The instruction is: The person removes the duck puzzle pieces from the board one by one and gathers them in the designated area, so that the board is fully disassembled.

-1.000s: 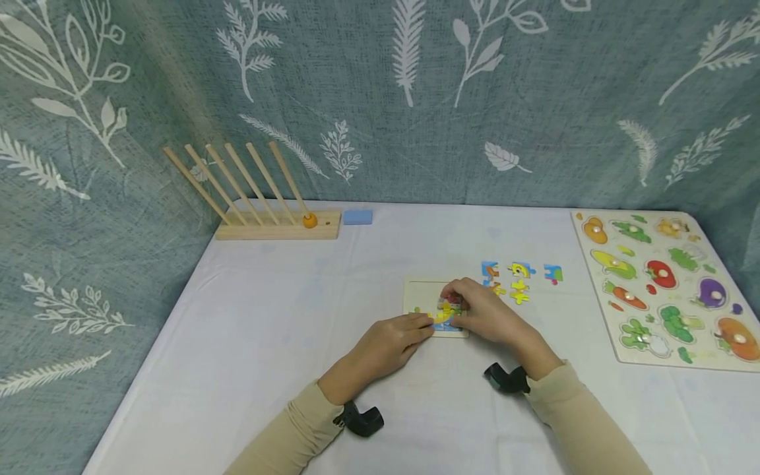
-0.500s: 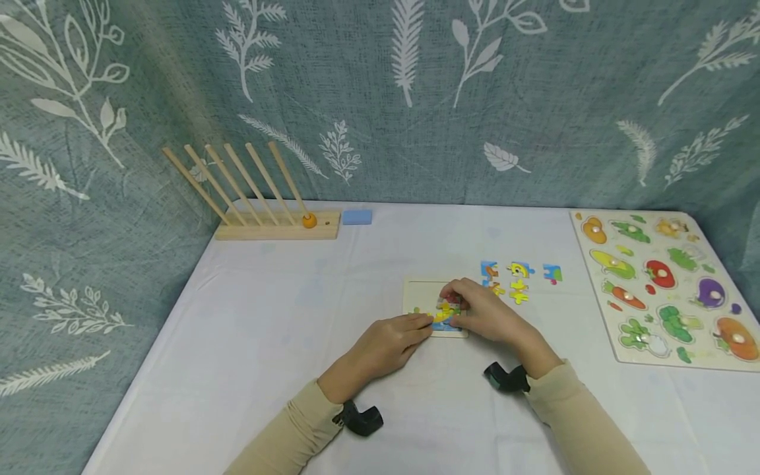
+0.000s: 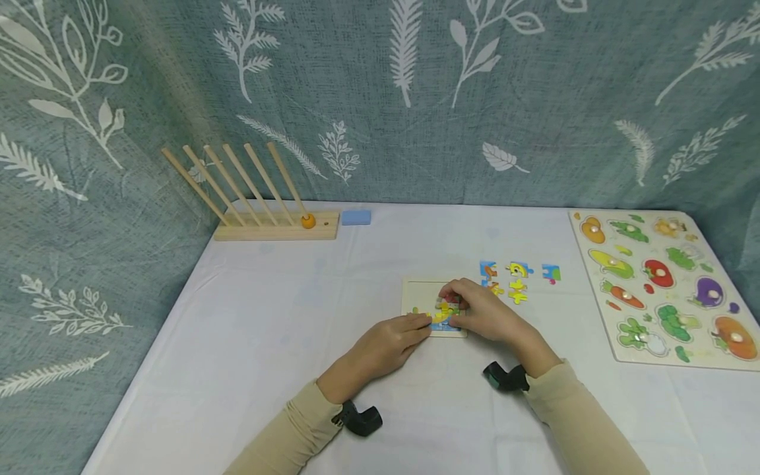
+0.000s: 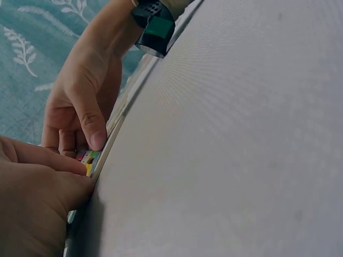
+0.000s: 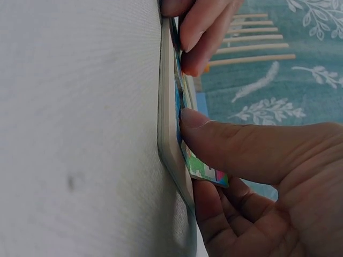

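A small wooden puzzle tray lies on the white cloth, with colourful jigsaw pieces in its near right part. My left hand rests its fairly straight fingers on the tray's near left part, touching a yellow piece; its thumb lies at the tray's front edge. At the tray's right side, my right hand pinches a puzzle piece between thumb and fingers. That piece, partly green, blue and pink, sticks out past the tray's edge in the right wrist view. Fingers hide much of the picture.
Several loose jigsaw pieces lie behind the right hand. A vegetable peg puzzle board is at the right. At the back left stands a wooden rack with upright rods and an orange bead, beside a blue block.
Both hands keep nearly the same place on the tray. The whole head view has shifted very slightly; nothing else visibly moves.
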The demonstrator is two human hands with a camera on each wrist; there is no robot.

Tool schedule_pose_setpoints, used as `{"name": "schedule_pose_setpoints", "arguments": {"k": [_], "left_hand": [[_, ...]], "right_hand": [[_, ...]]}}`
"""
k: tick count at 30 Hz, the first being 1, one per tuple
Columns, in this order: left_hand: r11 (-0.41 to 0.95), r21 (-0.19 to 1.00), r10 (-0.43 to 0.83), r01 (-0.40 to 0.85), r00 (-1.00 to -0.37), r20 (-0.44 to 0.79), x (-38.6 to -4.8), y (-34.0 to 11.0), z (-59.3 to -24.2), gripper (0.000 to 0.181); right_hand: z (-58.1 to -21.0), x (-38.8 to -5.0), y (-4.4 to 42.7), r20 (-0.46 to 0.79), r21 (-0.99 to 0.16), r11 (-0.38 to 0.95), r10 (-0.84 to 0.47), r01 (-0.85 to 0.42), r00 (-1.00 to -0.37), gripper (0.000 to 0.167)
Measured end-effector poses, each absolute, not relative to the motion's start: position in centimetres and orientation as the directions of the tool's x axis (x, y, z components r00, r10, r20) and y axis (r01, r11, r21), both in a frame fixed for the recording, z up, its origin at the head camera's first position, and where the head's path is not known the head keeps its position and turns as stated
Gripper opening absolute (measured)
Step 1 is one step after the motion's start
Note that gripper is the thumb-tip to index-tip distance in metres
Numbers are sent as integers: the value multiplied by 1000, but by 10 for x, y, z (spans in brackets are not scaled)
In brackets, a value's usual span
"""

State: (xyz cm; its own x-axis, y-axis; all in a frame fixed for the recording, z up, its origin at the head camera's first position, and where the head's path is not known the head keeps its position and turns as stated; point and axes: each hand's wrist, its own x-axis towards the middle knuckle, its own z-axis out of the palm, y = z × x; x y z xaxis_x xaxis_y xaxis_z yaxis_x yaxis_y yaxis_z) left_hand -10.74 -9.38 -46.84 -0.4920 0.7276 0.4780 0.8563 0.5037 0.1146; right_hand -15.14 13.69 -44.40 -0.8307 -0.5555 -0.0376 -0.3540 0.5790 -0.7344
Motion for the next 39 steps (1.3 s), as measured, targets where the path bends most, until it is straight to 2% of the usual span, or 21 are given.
{"name": "schedule_pose_setpoints", "arguments": {"k": [7,13,19,26,33,39], "left_hand": [[468,55,735,882,-423,530,-112,-88,-469,21],[432,51,797,900,-408,446,-113,-79,-466,24],[446,114,813,888,-455,364,-111,-79,-465,26],[448,200,801,871,-491,342,-112,-81,-466,26],[448,264,785,854,-517,341,-111,-82,-467,27],[449,328,767,831,-547,335,-110,-83,-469,28]], "right_hand": [[-444,-153,139,-53,-733,585,-559,-349,-827,39],[-445,-153,143,-59,-728,593,-555,-345,-829,37],[-449,-154,145,-20,-751,571,-522,-332,-853,31],[-454,-160,148,15,-816,508,-456,-275,-890,27],[-446,-163,158,-6,-855,475,-407,-206,-913,25],[-433,-168,188,-48,-867,482,-341,-131,-939,28]]}}
